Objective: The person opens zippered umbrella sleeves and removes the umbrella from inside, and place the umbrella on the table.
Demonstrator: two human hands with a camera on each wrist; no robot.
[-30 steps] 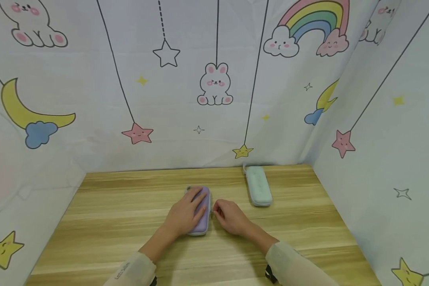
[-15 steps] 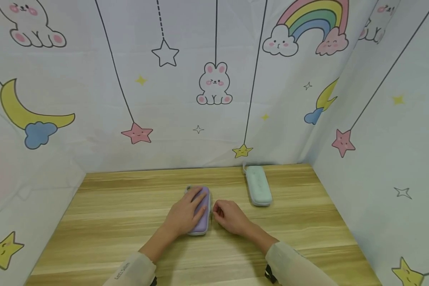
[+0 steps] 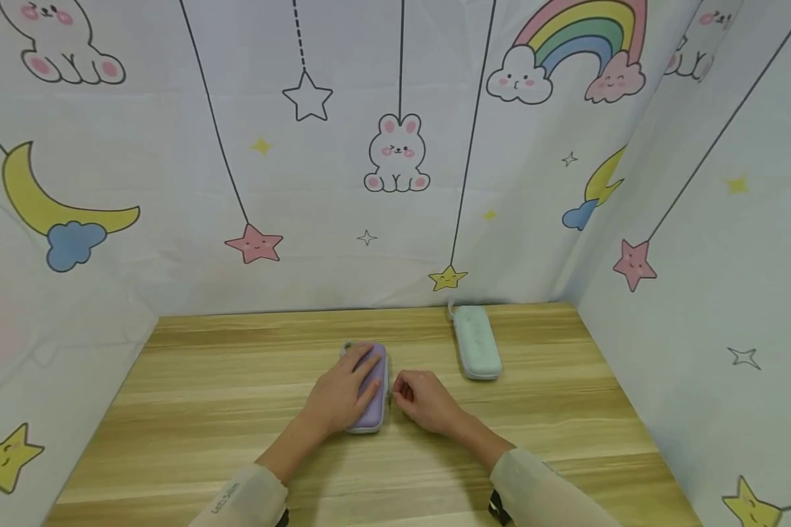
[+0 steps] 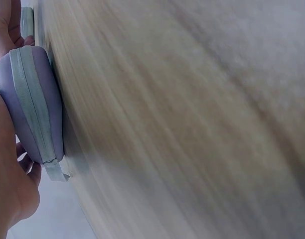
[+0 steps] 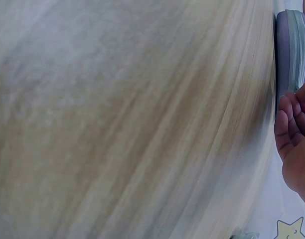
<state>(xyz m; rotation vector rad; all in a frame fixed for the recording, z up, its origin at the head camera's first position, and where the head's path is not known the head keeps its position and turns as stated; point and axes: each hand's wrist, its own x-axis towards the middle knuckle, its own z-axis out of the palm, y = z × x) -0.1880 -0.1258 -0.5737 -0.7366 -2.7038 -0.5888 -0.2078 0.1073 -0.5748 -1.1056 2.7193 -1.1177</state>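
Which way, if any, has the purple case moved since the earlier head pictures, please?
No visible shift: in the head view, the purple case keeps its place against the mint case and the table.

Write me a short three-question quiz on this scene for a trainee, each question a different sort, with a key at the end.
1. True or false: the left hand rests on top of the purple case.
2. The mint-green case lies:
A) under the right hand
B) to the right of the purple case, apart from it
C) on top of the purple case
3. Fill in: in the left wrist view, the zipper band along the purple case is pale ____.

Key: 1. True. 2. B. 3. Green.
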